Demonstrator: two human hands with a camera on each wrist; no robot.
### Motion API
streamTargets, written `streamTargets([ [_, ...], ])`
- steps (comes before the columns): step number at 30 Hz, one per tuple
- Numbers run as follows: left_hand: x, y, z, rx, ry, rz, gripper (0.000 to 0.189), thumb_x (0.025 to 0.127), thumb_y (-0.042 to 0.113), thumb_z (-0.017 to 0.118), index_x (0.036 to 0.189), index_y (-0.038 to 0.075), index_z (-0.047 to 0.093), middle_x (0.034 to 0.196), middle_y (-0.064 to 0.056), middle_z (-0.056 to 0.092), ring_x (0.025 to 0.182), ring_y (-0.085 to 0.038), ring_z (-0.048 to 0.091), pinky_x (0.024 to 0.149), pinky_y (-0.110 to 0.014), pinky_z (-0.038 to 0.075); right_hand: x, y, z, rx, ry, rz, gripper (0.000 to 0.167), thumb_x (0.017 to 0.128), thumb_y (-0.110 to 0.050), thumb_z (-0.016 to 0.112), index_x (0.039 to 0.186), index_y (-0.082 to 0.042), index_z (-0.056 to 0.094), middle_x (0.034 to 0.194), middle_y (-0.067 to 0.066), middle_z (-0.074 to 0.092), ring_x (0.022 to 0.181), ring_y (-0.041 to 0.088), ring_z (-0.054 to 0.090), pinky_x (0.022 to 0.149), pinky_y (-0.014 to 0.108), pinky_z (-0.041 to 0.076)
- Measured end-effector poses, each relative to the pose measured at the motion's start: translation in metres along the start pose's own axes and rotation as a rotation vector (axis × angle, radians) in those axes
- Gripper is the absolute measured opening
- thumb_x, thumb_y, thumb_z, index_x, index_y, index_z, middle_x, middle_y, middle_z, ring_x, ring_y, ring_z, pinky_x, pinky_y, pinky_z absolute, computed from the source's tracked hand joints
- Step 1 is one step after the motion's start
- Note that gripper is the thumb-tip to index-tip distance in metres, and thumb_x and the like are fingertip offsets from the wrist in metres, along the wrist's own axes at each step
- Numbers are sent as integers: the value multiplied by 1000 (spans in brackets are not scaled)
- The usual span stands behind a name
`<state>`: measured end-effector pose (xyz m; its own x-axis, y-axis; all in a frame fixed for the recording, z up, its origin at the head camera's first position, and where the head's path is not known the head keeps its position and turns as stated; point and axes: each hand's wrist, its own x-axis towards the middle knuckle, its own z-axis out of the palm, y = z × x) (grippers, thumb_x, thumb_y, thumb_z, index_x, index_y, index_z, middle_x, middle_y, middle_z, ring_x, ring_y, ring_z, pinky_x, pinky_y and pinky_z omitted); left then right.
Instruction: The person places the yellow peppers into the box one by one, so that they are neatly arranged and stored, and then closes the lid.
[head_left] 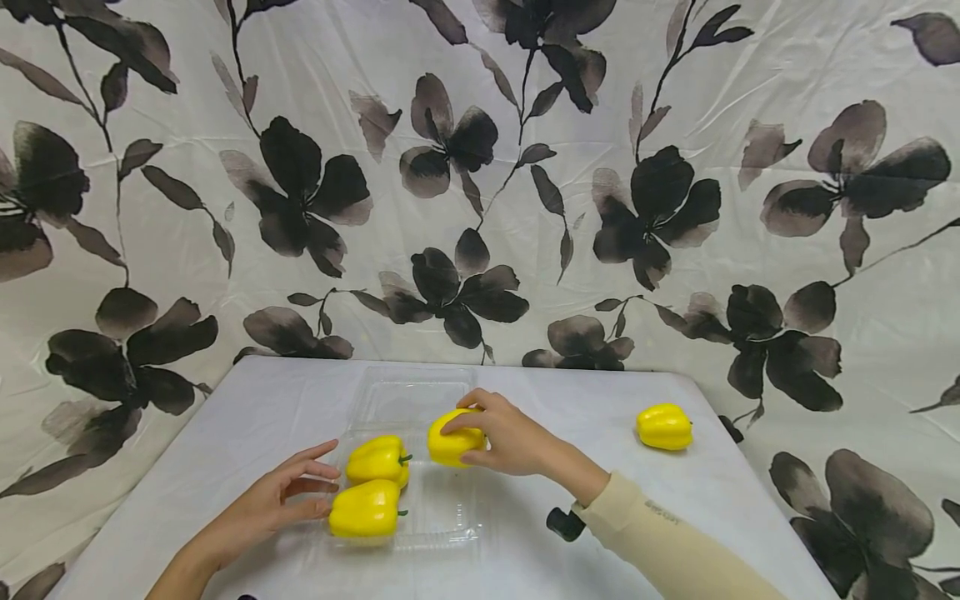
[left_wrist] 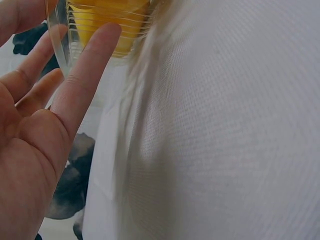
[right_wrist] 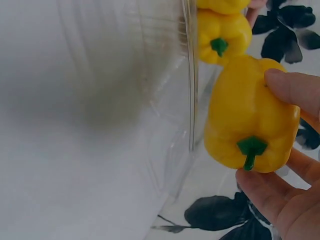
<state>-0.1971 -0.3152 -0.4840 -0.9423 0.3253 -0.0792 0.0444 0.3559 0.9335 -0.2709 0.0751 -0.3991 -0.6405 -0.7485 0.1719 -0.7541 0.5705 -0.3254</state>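
Observation:
My right hand [head_left: 521, 437] grips a yellow bell pepper [head_left: 444, 447] between thumb and fingers. In the right wrist view this pepper [right_wrist: 245, 112] shows its green stem and hangs beside the wall of a clear plastic clamshell container [head_left: 444, 510]. Two more yellow bell peppers lie in the container's left half, one behind [head_left: 371, 461] and one in front [head_left: 364, 510]. At the container's left side is my left hand [head_left: 266, 500], its fingers extended and spread. The left wrist view has a fingertip of this hand [left_wrist: 82, 80] right at the ridged clear wall.
The container's clear lid [head_left: 412, 398] lies folded open toward the back of the white-covered table [head_left: 570, 408]. Another yellow bell pepper [head_left: 664, 427] sits on the table at the right. A floral sheet [head_left: 450, 208] hangs behind. A black device [head_left: 564, 524] is at my right wrist.

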Motion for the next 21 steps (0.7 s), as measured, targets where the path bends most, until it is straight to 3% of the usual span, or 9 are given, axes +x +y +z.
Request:
streamTargets([
  [11, -1, -2, 0, -11, -14, 26, 41, 101, 21, 75, 137, 6, 63, 176, -16, 17, 135, -41, 55, 95, -24, 56, 11, -7, 12, -12, -17, -30, 38, 93, -22, 85, 130, -24, 75, 140, 8, 58, 127, 27, 54, 109, 40, 49],
  [21, -1, 0, -1, 0, -10, 23, 42, 100, 22, 76, 137, 7, 63, 176, -16, 18, 136, -43, 54, 95, -23, 55, 14, -6, 21, -10, -46, -3, 38, 95, -24, 84, 132, -26, 75, 142, 7, 57, 131, 26, 53, 114, 40, 46],
])
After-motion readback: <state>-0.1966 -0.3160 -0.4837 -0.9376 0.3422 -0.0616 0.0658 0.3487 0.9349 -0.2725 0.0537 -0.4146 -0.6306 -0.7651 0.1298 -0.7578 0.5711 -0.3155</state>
